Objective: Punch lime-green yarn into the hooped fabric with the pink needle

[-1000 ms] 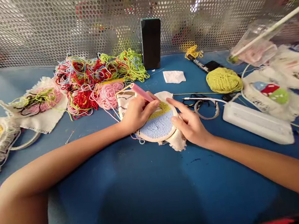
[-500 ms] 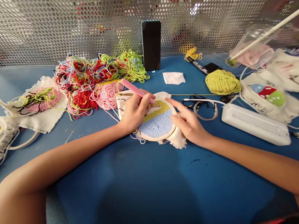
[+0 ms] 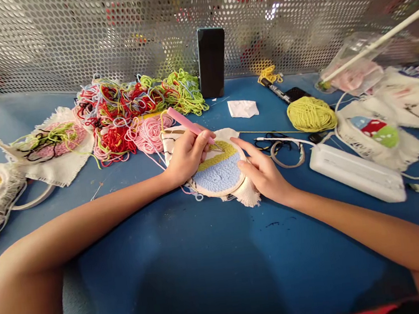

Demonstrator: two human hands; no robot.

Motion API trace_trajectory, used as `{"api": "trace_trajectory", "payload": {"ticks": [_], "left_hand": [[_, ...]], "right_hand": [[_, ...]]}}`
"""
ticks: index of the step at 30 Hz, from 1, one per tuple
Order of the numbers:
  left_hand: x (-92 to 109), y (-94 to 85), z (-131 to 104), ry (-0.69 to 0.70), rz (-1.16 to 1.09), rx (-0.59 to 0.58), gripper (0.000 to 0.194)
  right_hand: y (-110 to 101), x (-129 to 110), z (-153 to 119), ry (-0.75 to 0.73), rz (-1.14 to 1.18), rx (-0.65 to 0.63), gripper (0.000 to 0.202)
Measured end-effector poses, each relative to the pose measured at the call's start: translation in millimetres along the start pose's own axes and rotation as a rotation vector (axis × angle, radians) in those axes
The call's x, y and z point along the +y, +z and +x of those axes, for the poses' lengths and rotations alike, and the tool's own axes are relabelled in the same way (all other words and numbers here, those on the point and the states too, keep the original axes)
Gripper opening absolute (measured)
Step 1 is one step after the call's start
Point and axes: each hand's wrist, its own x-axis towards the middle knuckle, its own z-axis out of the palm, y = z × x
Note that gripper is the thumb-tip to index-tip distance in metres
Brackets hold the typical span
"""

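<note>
While the head view looks down at a blue table, both hands of the person meet at a round hoop, which is near the middle of the scene. The left hand has its fingers closely bent around a pink pen-like tool, and the thin tip of this tool points down to the worked cloth. A yellow strand hangs in a small loop at the upper end of the tool. The right hand holds the right edge of the hoop between thumb and fingers, which are only a little apart; how the fingers lie below cannot be told.

Inside the hoop, a light blue area lies nearest to the person, and a yellow-green area lies beyond it, beside a pale bare part. From a yellow-green ball of yarn at the right, a strand runs to the cloth. Behind the left hand are pink yarn and a many-coloured tangle of yarn; farther back, a dark phone stands upright.
</note>
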Motion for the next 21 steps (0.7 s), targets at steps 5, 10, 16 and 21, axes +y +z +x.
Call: {"api": "trace_trajectory", "payload": {"ticks": [5,10,16,21], "left_hand": [[1.7,-2.0,0.5,0.193,0.272,-0.114,0.026],[5.5,-0.3,1.9,0.330,0.470,-0.278,0.019],[6.2,1.8,0.5,0.279,0.504,-0.280,0.019],[19.5,-5.3,6.9,0.229,0.569,-0.258,0.023]], "right_hand": [[-0.7,-1.0,-1.3,-0.034,-0.036,-0.004,0.054],[0.4,-1.9,-3.6,-0.022,-0.012,-0.024,0.055],[4.8,-3.8,-5.2,0.011,0.041,-0.004,0.054],[7.2,-6.3,-4.7,0.023,0.095,0.040,0.056]]}}
